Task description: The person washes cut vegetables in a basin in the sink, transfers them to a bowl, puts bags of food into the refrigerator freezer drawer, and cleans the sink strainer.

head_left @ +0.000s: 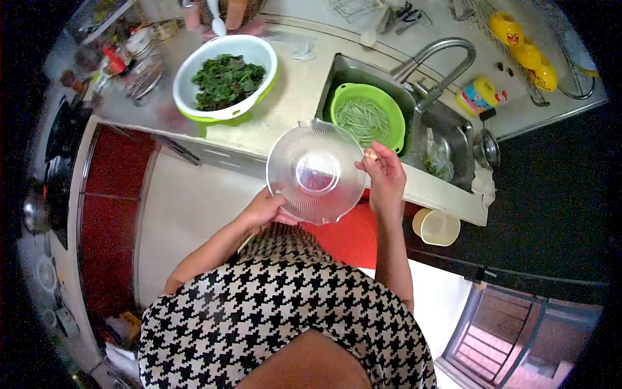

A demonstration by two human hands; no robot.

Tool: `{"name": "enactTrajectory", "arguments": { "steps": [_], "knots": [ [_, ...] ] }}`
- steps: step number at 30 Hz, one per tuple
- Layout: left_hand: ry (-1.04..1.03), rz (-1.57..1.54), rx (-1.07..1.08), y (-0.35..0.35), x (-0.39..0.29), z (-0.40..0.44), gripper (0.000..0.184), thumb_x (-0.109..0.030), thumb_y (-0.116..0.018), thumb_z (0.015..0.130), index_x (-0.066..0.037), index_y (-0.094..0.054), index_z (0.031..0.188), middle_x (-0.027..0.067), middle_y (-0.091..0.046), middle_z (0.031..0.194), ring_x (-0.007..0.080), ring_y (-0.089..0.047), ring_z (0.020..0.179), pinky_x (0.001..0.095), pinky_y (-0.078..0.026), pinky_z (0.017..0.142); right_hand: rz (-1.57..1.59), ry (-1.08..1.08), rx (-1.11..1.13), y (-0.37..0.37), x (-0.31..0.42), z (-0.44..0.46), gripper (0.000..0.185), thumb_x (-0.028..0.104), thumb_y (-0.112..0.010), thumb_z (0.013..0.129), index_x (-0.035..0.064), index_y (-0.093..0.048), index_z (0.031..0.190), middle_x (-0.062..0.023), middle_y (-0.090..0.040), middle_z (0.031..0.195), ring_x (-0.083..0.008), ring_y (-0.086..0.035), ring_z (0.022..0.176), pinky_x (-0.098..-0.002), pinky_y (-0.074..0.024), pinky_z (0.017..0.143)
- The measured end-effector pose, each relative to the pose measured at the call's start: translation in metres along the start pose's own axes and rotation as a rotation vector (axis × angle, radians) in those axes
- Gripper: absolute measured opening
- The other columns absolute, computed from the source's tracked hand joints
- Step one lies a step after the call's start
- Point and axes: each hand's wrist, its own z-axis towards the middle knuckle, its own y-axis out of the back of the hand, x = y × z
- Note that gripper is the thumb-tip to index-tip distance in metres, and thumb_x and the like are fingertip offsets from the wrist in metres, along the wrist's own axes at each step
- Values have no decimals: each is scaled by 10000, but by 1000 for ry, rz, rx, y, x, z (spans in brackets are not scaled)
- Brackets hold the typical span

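Observation:
A clear ribbed bowl [315, 173] with a wavy rim is held in front of my body, above the floor by the counter edge. My left hand [265, 211] grips its lower left rim, thumb on the inside. At the bowl's right rim, my right hand [387, 174] pinches a small pale piece [370, 155] between thumb and fingers; its exact kind is too small to make out. Just beyond, a green basin [400, 123] of long green beans [363, 120] sits in the sink [332, 74]. Leafy greens [228, 81] fill a white colander [269, 55] on the counter.
A curved faucet [453, 45] rises behind the sink, beside a yellow detergent bottle [477, 96]. Inside the right sink part lies a plastic bag [438, 155]. A small strainer [486, 150] is at the right edge. A cream bin [437, 227] is below the counter. Yellow bowls [526, 53] sit on a rack.

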Motion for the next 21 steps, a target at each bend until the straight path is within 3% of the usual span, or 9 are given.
{"name": "enactTrajectory", "arguments": {
  "steps": [3, 4, 7, 8, 12, 15, 18, 21],
  "knots": [
    [-14, -13, -2, -22, -1, 12, 598, -41, -417, 771, 67, -133, 1287, 272, -560, 878, 332, -629, 701, 362, -561, 644, 7, -18, 76, 32, 2, 7, 172, 59, -526, 841, -9, -517, 998, -50, -542, 875, -102, -530, 732, -298, -514, 674],
    [-5, -34, 0, -33, -5, 14, 603, -37, -412, 766, 66, -130, 1289, 280, -551, 889, 329, -628, 735, 355, -562, 656, -45, -17, 52, 43, 2, 12, 102, 110, -506, 865, 23, -517, 919, -20, -504, 795, -84, -493, 659, -285, -515, 614],
    [29, -5, -59, -77, -25, 46, 619, -41, -431, 762, 65, -129, 1292, 287, -550, 887, 326, -627, 753, 359, -562, 656, -130, -95, -27, 99, 4, 49, 99, 150, -491, 882, 55, -498, 908, 2, -461, 727, -76, -458, 609, -262, -494, 536],
    [22, 11, -60, -78, -22, 53, 635, -54, -455, 767, 63, -120, 1293, 264, -565, 872, 320, -626, 746, 368, -560, 664, -89, -94, -107, 110, 0, 54, 131, 206, -456, 905, 81, -461, 868, 15, -416, 675, -60, -401, 550, -215, -403, 436],
    [33, -8, -112, -95, -19, 58, 638, -112, -493, 784, 59, -130, 1281, 235, -578, 889, 327, -624, 752, 388, -554, 644, -38, -205, -220, 148, -8, 52, 203, 285, -418, 918, 107, -408, 820, 31, -389, 643, -42, -343, 503, -189, -254, 396],
    [59, -37, -133, -82, -7, 54, 630, -124, -494, 796, 59, -132, 1278, 236, -580, 882, 335, -623, 749, 390, -552, 642, -41, -336, -308, 161, -30, 49, 270, 301, -413, 910, 118, -404, 712, 37, -339, 535, -51, -278, 429, -211, -212, 362],
    [97, -66, -178, -73, -6, 66, 597, -88, -438, 812, 71, -113, 1288, 238, -561, 911, 328, -620, 754, 371, -553, 639, -77, -454, -412, 187, -54, 84, 279, 325, -413, 908, 116, -444, 727, 32, -339, 518, -54, -296, 424, -209, -218, 365],
    [76, -74, -274, -47, -1, 67, 573, -60, -376, 826, 76, -80, 1297, 244, -553, 925, 340, -617, 759, 372, -551, 633, -323, -442, -230, 201, -95, 113, 273, 346, -417, 902, 109, -486, 786, 35, -336, 511, -48, -299, 417, -193, -222, 366]
  ]
}}
